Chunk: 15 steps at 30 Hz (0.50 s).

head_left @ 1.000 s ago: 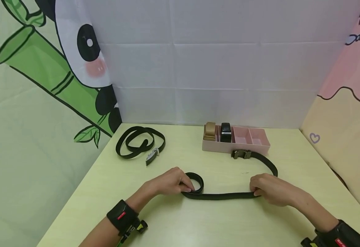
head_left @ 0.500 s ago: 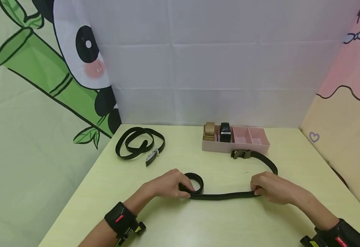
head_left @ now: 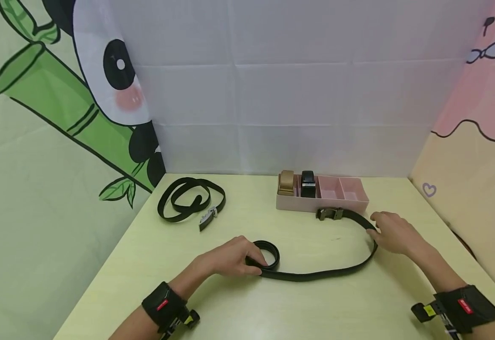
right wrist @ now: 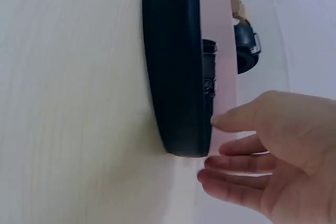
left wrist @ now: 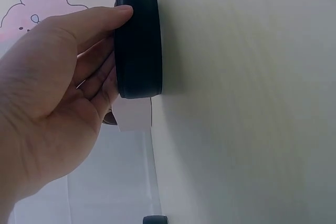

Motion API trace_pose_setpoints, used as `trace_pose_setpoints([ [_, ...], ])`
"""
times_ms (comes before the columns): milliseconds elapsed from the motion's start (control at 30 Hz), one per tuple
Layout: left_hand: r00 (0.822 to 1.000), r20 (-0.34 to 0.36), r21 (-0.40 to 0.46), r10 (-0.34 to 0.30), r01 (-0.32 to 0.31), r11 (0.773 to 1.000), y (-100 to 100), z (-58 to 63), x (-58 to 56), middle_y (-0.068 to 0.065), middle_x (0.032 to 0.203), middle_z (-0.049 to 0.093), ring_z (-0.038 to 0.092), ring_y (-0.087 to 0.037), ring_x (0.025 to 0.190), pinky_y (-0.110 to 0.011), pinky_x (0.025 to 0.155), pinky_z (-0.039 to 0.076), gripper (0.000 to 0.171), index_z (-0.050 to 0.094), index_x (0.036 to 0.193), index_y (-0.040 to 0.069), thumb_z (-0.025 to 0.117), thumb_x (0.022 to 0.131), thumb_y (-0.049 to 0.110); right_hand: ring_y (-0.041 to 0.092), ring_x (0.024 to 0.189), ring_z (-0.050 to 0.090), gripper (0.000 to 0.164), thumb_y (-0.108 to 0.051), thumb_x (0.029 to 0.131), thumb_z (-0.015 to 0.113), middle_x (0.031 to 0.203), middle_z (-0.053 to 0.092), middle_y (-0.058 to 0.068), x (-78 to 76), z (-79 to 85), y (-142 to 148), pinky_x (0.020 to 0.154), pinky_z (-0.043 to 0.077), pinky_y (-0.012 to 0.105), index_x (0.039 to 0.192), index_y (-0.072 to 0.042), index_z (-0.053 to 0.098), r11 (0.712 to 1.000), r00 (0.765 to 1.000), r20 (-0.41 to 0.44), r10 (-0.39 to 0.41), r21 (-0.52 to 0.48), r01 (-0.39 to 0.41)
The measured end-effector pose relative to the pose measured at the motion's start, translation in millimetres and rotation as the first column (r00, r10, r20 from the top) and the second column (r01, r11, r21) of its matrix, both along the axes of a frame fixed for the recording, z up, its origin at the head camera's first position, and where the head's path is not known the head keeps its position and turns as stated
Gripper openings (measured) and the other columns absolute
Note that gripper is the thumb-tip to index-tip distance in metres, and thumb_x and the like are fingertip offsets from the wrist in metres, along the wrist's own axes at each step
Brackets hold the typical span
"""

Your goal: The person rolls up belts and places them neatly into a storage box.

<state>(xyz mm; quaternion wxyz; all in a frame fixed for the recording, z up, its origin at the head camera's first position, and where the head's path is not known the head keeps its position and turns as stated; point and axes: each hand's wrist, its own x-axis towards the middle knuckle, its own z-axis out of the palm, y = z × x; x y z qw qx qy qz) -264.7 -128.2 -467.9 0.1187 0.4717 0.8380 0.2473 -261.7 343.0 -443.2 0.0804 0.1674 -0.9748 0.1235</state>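
At the back of the counter (head_left: 306,311) sits a pink box (head_left: 319,203); in front of it, the working belt (head_left: 306,276) seems part-rolled, a long tail left to wind. The loose belt (head_left: 193,207), off to the left, looks yet to be rolled. The left hand (head_left: 232,257) pinches the coil (head_left: 275,255); the right hand (head_left: 393,232), fingers parted, is at the tail's bend, contact unclear. In the box, a tan roll (head_left: 287,183) and a black roll (head_left: 308,185) appear finished.
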Motion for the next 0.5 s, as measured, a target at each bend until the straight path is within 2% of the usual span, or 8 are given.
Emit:
trace_pose_setpoints([
  [133, 0.999, -0.025, -0.001, -0.022, 0.022, 1.0, 2.2, -0.9, 0.9, 0.003, 0.12, 0.087, 0.078, -0.001, 0.115, -0.022, 0.104, 0.06, 0.021, 0.089, 0.121, 0.015, 0.084, 0.102, 0.013, 0.021, 0.076, 0.06, 0.009, 0.002, 0.099, 0.073, 0.084, 0.071, 0.009, -16.1, -7.3, 0.9, 0.071, 0.054, 0.043, 0.105, 0.008, 0.076, 0.999, 0.999, 0.029, 0.021, -0.036, -0.02],
  [267, 0.999, -0.04, -0.005, -0.033, 0.033, 0.999, 6.2, -0.3, 2.3, 0.003, 0.12, 0.087, 0.078, 0.0, 0.115, -0.021, 0.104, 0.06, 0.021, 0.089, 0.121, 0.015, 0.084, 0.102, 0.013, 0.019, 0.075, 0.057, 0.01, 0.007, 0.096, 0.07, 0.083, 0.07, 0.008, -26.7, -11.2, -9.3, 0.072, 0.052, 0.04, 0.103, 0.007, 0.077, 0.995, 0.999, 0.032, 0.043, -0.094, -0.04],
  [400, 0.998, -0.047, -0.013, -0.049, 0.048, 0.999, 11.4, 1.2, 4.4, 0.003, 0.12, 0.088, 0.078, 0.0, 0.115, -0.02, 0.104, 0.059, 0.021, 0.089, 0.122, 0.014, 0.084, 0.102, 0.013, 0.015, 0.07, 0.051, 0.01, 0.009, 0.094, 0.071, 0.076, 0.06, 0.003, -35.7, -17.6, -28.5, 0.065, 0.041, 0.032, 0.091, 0.001, 0.075, 0.984, 0.993, 0.037, 0.115, -0.143, -0.108],
  [500, 0.997, -0.052, -0.018, -0.058, 0.057, 0.998, 15.1, 2.6, 6.0, 0.003, 0.12, 0.088, 0.078, 0.0, 0.116, -0.019, 0.104, 0.058, 0.021, 0.089, 0.122, 0.014, 0.083, 0.102, 0.012, 0.013, 0.069, 0.05, 0.014, 0.01, 0.094, 0.07, 0.077, 0.062, 0.002, -45.6, -24.9, -45.4, 0.063, 0.04, 0.029, 0.089, -0.002, 0.076, 0.964, 0.979, 0.006, 0.203, -0.174, -0.199],
])
